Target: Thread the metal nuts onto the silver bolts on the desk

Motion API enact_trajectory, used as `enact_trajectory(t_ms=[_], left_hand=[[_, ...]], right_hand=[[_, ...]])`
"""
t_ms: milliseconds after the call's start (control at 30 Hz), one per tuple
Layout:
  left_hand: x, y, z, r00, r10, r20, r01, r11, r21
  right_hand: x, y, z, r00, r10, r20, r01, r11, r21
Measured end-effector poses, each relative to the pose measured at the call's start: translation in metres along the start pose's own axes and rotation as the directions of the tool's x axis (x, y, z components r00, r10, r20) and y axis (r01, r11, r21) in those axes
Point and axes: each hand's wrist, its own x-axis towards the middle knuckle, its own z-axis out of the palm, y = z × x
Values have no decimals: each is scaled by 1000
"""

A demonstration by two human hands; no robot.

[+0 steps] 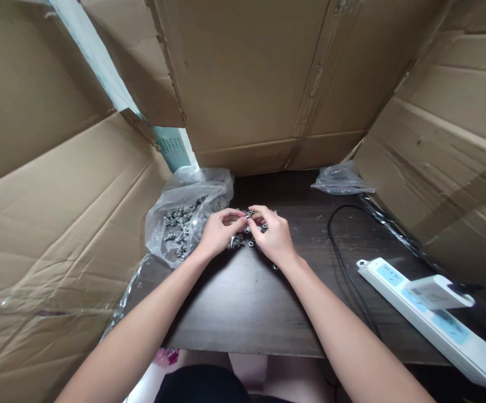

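Note:
My left hand and my right hand meet fingertip to fingertip over the middle of the dark table. Between their pinched fingers is a small metal fastener, mostly covered; whether it is a bolt, a nut or both together I cannot tell. Beneath and around the fingers lie loose metal nuts and a little heap of bolts. Left of my left hand, an open clear plastic bag holds many bolts.
Tall cardboard walls surround the dark wooden table at the back and sides. A crumpled clear bag lies at the back right. On the right are a white power strip with a plugged-in white adapter and a black cable.

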Motion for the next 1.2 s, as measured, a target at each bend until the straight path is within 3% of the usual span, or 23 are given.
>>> enact_trajectory(t_ms=[100, 200, 467, 633, 800, 900, 1067, 1200], left_hand=[[2, -1, -5, 999, 40, 22, -41, 996, 77], [3, 2, -11, 995, 48, 86, -58, 992, 112], [2, 9, -19, 977, 27, 211, -67, 981, 183], [4, 9, -20, 984, 60, 169, -91, 979, 182], [9, 9, -22, 999, 49, 15, -50, 991, 126], [7, 7, -18, 999, 40, 7, -40, 995, 91], [1, 1, -7, 993, 96, 62, -102, 990, 102], [1, -3, -6, 990, 134, 31, -137, 984, 117]], right_hand=[[0, -1, -2, 999, 39, 26, -42, 994, 100], [1, -4, -5, 999, 16, 40, -19, 996, 92], [-1, -6, -2, 994, 34, 102, -60, 963, 263], [0, -7, 0, 997, 41, 72, -59, 960, 273], [5, 7, -6, 952, 305, 23, -283, 850, 445], [6, 12, -8, 918, 394, 39, -364, 801, 475], [4, 12, -1, 908, 418, 35, -384, 792, 474], [3, 11, 3, 926, 370, 70, -357, 801, 480]])
